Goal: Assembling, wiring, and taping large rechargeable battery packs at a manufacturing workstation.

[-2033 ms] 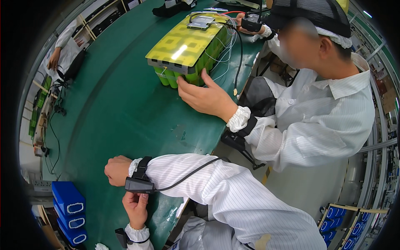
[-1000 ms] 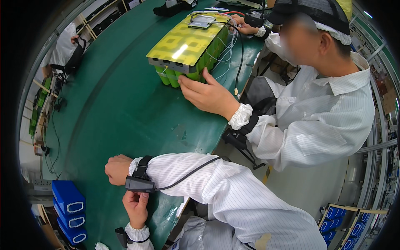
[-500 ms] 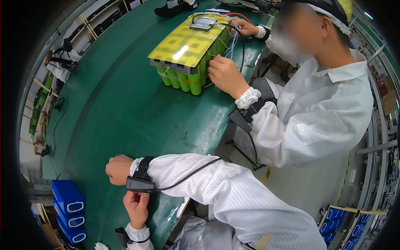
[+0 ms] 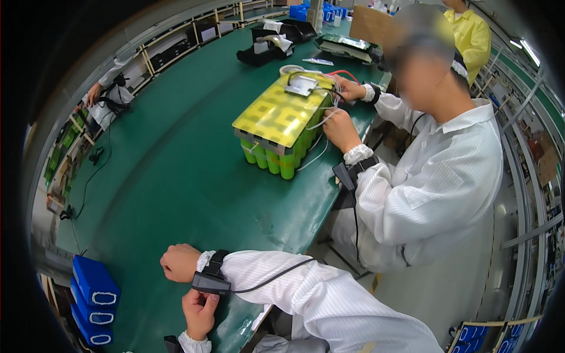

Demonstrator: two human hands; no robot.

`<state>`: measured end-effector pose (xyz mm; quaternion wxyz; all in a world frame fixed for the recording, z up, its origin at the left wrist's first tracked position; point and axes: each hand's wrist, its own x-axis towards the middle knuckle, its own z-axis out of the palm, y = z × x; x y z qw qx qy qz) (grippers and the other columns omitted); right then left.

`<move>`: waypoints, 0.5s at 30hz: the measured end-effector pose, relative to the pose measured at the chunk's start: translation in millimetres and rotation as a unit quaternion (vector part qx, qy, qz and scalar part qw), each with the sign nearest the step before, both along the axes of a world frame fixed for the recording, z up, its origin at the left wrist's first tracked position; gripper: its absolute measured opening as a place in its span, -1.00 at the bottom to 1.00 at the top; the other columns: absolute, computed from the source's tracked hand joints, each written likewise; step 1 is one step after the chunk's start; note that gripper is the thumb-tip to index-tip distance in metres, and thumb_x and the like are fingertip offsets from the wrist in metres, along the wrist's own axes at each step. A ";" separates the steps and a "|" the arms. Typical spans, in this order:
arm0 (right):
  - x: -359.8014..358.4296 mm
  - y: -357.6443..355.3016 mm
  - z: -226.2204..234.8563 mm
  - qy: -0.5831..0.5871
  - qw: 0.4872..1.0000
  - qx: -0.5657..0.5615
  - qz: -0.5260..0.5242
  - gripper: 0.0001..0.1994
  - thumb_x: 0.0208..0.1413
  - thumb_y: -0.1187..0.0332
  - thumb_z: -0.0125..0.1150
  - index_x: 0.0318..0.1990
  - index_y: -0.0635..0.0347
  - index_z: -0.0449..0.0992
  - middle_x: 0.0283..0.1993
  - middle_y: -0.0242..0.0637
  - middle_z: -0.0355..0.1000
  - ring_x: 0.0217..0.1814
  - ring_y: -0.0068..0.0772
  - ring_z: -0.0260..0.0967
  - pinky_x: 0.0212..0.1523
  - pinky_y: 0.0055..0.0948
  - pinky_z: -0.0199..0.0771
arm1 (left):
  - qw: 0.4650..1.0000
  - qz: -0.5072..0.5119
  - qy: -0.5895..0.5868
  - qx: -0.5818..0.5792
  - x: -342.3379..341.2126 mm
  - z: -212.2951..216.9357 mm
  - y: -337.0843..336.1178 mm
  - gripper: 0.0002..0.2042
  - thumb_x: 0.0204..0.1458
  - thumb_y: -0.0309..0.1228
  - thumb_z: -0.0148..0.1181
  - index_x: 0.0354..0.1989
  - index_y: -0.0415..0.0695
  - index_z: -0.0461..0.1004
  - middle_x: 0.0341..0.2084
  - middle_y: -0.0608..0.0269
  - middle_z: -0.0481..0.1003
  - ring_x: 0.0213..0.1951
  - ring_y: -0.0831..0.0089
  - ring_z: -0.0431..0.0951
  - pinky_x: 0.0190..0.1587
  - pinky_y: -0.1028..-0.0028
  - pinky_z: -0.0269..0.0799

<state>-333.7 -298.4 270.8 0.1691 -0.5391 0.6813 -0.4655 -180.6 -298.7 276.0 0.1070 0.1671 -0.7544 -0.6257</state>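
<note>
My right hand is held over the green tabletop, its fingers curled into a loose fist with nothing visible in them. A black strap on that wrist carries a small black box-shaped device with a cable running along the sleeve. From below, my left hand pinches this device's lower edge between thumb and fingers. Farther off, a co-worker's hands hold pale wires at the side of a battery pack with green cells and a yellow top sheet.
Blue wrapped blocks are stacked at the near left of the green table. Black items and a white tube lie at the far end. A seated co-worker is on the right; shelving runs along the far left.
The view has tilted up, so the table and battery pack sit lower. The co-worker's nearer hand has moved along the pack toward the wires. My left hand stays at the wrist device.
</note>
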 end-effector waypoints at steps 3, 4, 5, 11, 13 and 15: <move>-0.4 -0.1 -1.9 0.008 1.000 -0.012 0.006 -0.89 -0.17 0.43 0.12 -0.57 0.20 0.57 -0.55 -0.07 0.49 -0.48 0.08 0.46 -0.37 -0.08 0.48 | 1.000 0.001 -0.003 0.003 0.1 1.1 0.7 -0.88 0.07 -0.48 0.27 -0.41 -0.24 0.45 -0.56 0.47 0.43 -0.49 0.72 0.31 -0.41 0.64 0.24; -0.2 -0.6 -3.3 0.020 1.000 -0.017 0.006 -0.89 -0.13 0.42 0.12 -0.57 0.20 0.55 -0.57 -0.11 0.48 -0.50 0.05 0.44 -0.40 -0.09 0.46 | 1.000 0.001 -0.008 0.003 0.2 0.7 0.8 -0.88 0.07 -0.48 0.27 -0.40 -0.24 0.46 -0.56 0.47 0.43 -0.49 0.72 0.31 -0.41 0.64 0.25; 0.1 -0.1 -2.4 0.017 1.000 -0.017 0.006 -0.89 -0.12 0.42 0.12 -0.57 0.20 0.55 -0.57 -0.11 0.48 -0.49 0.04 0.45 -0.40 -0.09 0.46 | 1.000 0.003 -0.003 0.004 -0.6 1.9 1.0 -0.88 0.07 -0.48 0.27 -0.40 -0.24 0.46 -0.56 0.47 0.43 -0.49 0.72 0.31 -0.41 0.64 0.25; -3.4 1.1 1.6 0.021 1.000 -0.006 0.014 -0.89 -0.12 0.42 0.13 -0.55 0.20 0.55 -0.55 -0.11 0.49 -0.47 0.04 0.46 -0.39 -0.08 0.46 | 1.000 -0.013 0.010 -0.025 -4.1 0.6 1.2 -0.85 0.10 -0.43 0.25 -0.40 -0.19 0.41 -0.59 0.47 0.40 -0.58 0.72 0.31 -0.53 0.65 0.20; -6.0 2.1 0.9 0.020 1.000 -0.002 0.017 -0.89 -0.12 0.42 0.13 -0.55 0.20 0.55 -0.55 -0.11 0.49 -0.46 0.05 0.46 -0.39 -0.07 0.46 | 1.000 -0.002 0.003 -0.011 -6.4 2.9 3.1 -0.91 0.06 -0.51 0.25 -0.39 -0.25 0.48 -0.57 0.46 0.45 -0.49 0.73 0.33 -0.42 0.64 0.26; -6.5 1.9 1.2 0.019 1.000 0.000 0.019 -0.89 -0.12 0.41 0.13 -0.55 0.20 0.55 -0.55 -0.11 0.49 -0.46 0.05 0.46 -0.38 -0.07 0.46 | 1.000 0.000 0.004 -0.008 -6.6 4.3 4.0 -0.91 0.06 -0.51 0.25 -0.39 -0.25 0.48 -0.57 0.46 0.45 -0.50 0.73 0.33 -0.42 0.64 0.26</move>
